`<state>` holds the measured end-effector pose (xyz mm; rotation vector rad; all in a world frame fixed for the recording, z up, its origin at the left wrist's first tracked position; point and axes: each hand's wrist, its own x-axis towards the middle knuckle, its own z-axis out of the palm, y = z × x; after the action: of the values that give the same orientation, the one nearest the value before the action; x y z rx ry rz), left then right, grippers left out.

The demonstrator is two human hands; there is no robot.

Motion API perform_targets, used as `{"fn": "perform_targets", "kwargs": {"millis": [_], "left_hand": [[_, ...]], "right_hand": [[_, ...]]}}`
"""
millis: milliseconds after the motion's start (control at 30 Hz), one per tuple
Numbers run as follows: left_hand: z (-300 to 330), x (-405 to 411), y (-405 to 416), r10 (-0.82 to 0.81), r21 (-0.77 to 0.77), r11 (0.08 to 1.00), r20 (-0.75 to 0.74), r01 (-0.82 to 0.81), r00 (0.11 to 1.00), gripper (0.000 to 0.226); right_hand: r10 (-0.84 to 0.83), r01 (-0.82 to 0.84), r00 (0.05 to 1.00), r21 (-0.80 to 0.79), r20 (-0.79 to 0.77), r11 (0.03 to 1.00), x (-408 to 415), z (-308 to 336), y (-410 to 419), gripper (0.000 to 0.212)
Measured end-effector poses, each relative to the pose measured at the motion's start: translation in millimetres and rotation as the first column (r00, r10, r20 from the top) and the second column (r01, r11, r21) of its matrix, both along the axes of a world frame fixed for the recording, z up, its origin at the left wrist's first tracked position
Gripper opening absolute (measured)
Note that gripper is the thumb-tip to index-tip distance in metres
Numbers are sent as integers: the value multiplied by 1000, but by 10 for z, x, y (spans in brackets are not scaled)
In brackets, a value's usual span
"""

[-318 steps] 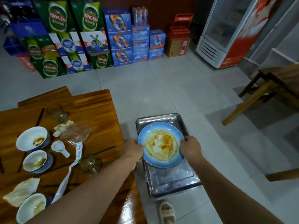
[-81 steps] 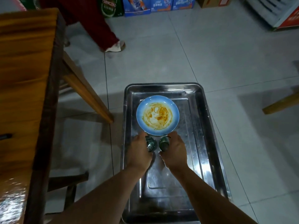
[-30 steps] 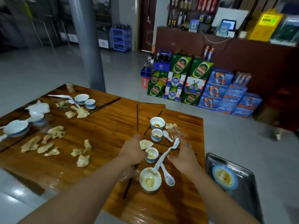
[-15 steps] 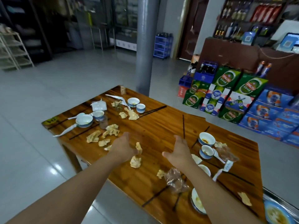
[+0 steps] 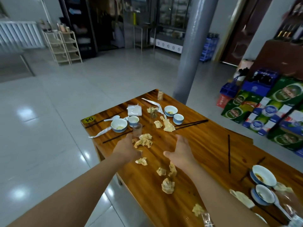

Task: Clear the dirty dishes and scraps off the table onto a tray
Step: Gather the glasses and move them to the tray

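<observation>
Wooden worktop [image 5: 205,145] under me is strewn with scraps [image 5: 143,141] and bowls [image 5: 119,125] toward its far corner, and I reach with my left hand [image 5: 127,149] and right hand [image 5: 180,152] spread, empty, needing next a gather; tray unseen.

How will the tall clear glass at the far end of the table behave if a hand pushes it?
The tall glass looks narrow for its height and stands upright, so it may tip rather than slide. It appears thin and empty, probably light and fragile. Crumpled napkins beside it could catch its base.
</observation>
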<state>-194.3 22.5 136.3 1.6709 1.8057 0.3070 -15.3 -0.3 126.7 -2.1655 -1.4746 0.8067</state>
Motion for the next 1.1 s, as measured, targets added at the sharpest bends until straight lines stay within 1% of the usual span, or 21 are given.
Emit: {"fn": "perform_targets", "kwargs": {"millis": [67,200,400,600,733,867,967,1100], "left_hand": [[-42,-118,190,3,-7,1000,-5,-3,1000,74],[-138,-350,631,-49,-6,999,-19,49,999,71],[-330,-756,1523,-163,-23,986,-5,163,987,70],[-601,-1074,2137,-294,-65,955,-98,289,951,71],[-782,-1128,2355,-354,-54,935,-134,350,926,68],[-965,-1093,2527,-385,-73,923,-130,378,914,70],[-1044,-1051,2621,-402,-70,916,-135,396,906,72],[-1115,-933,2775,-421,-60,907,-191,418,887,70]], "right_hand": [[1,-1,1000,-4,11,1000,-101,-18,196,84],[-9,10,999,-37,33,999,-351,-98,601,83],[-91,95,995,-89,41,992,-893,-283,1283,83],[-166,164,986,-159,3,973,-1247,-524,1748,83],[-197,191,980,-204,-8,960,-1349,-709,2007,84],[-201,197,980,-206,5,959,-1386,-882,2276,80],[-180,178,984,-210,10,961,-1384,-1019,2424,81],[-130,130,991,-212,13,969,-1381,-1246,2558,82]]}}
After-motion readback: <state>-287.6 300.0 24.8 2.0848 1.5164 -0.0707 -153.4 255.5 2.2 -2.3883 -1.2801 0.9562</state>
